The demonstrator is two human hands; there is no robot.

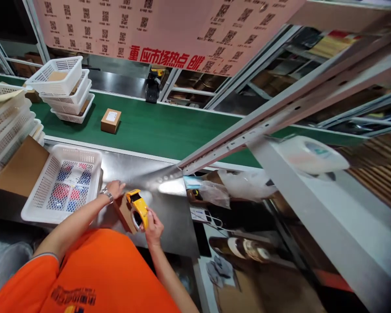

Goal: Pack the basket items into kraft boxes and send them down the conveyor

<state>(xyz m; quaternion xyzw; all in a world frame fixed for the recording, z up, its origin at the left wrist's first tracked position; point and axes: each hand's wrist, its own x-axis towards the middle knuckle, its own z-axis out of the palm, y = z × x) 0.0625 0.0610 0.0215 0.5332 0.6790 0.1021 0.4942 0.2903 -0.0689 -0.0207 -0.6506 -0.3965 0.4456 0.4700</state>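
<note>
In the head view my right hand is closed round a yellow tape dispenser, which carries a roll of tape. The dispenser is over a small brown cardboard box on the steel worktop, close to my body. At the box's far left end my left hand, with a metal watch on the wrist, grips its edge; the fingertips are partly hidden. Left of that hand stands a white perforated basket with red and blue patterned packs and a white slip inside.
Behind the steel worktop runs a green conveyor belt bearing a labelled carton and stacked white baskets. More baskets are piled at left. A slanting metal post and a shelf stand at right.
</note>
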